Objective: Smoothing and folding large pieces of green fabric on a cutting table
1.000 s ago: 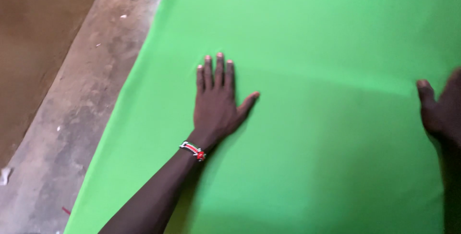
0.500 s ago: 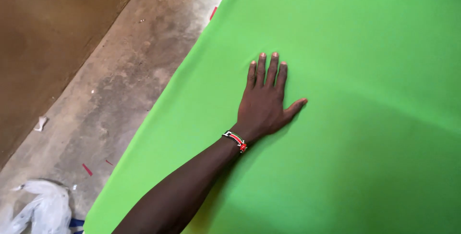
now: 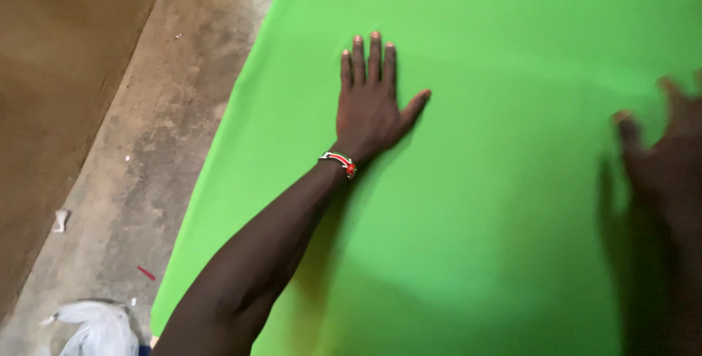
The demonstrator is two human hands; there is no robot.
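Observation:
A large bright green sheet of fabric [image 3: 497,239] lies spread flat over the floor and fills most of the view. My left hand [image 3: 371,104] rests palm down on it near its left edge, fingers together and thumb out, with a red, white and black beaded band on the wrist. My right hand [image 3: 662,155] is at the right edge of the view, blurred by motion, fingers spread over the fabric. Neither hand holds anything.
Bare grey concrete floor [image 3: 153,151] runs along the fabric's left edge, with small scraps and a red sliver on it. A brown strip of ground [image 3: 51,71] lies further left. A crumpled white plastic bag [image 3: 99,327] sits at the bottom left corner.
My right hand has come back into view at the right, moving fast. My left hand stays flat on the fabric while the view shifts.

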